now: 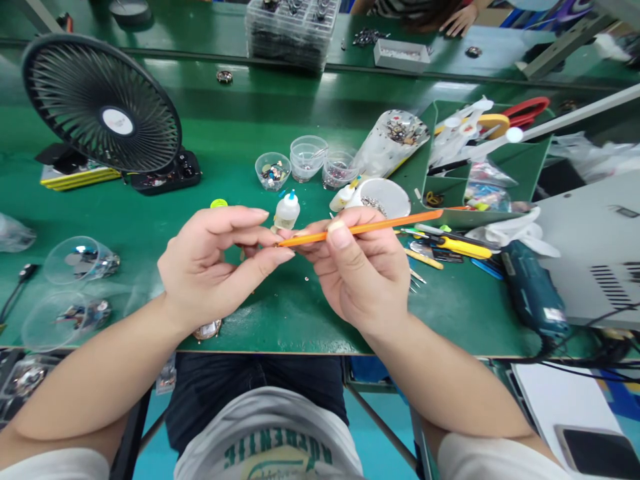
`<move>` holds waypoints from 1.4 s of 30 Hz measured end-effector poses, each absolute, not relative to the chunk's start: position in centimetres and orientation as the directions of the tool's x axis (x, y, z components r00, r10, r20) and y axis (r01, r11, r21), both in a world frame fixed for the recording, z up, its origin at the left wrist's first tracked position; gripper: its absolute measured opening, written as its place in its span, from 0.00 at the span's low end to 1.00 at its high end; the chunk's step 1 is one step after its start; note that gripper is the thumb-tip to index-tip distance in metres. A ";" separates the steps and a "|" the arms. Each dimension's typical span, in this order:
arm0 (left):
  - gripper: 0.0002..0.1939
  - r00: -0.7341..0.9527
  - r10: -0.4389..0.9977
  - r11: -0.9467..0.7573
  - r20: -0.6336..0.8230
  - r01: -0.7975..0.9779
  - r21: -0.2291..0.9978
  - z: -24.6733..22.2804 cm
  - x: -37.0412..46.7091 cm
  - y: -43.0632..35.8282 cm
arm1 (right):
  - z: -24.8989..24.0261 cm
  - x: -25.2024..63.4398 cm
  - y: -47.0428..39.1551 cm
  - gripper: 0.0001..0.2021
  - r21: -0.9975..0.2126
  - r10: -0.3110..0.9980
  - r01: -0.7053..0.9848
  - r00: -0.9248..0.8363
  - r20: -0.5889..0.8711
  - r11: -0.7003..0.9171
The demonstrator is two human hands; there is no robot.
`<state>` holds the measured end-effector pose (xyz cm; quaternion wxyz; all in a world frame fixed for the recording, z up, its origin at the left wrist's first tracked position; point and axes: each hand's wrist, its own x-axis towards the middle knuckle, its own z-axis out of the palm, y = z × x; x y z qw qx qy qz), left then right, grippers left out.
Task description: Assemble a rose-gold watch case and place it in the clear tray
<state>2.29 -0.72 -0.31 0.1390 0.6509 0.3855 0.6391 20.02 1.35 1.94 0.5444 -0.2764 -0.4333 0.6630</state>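
An orange stick (395,223) is held nearly level above the green table (300,320), pinched between the thumb and fingers of my right hand (360,267). Its left tip meets the fingertips of my left hand (225,260), whose thumb and index finger close on something too small to name. Just behind the fingertips stands a small white bottle (287,212) with a blue tip. A round metal watch-like part (207,329) lies below my left wrist, partly hidden.
A black fan (105,107) stands at the left. Small cups of parts (273,171) sit behind my hands. A green organizer (530,173), loose tools and a dark green power tool (535,290) are at the right. Another person's hand (460,20) shows at the back.
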 end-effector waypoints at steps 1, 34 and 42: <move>0.28 -0.111 0.679 -0.666 0.726 0.322 0.673 -0.3 2.3 -0.7 | 1.9 20.0 1.4 0.17 -0.874 0.961 -0.486 -0.255 0.111 -0.028; 0.34 -0.049 0.694 -0.674 0.718 0.307 0.672 -0.5 1.9 -1.1 | 1.3 20.1 1.5 0.12 -0.856 0.939 -0.511 -0.249 0.236 0.080; 0.35 -0.033 0.709 -0.655 0.704 0.340 0.675 -0.5 1.8 -1.2 | 1.1 20.0 1.4 0.10 -0.844 0.940 -0.529 -0.233 0.249 0.092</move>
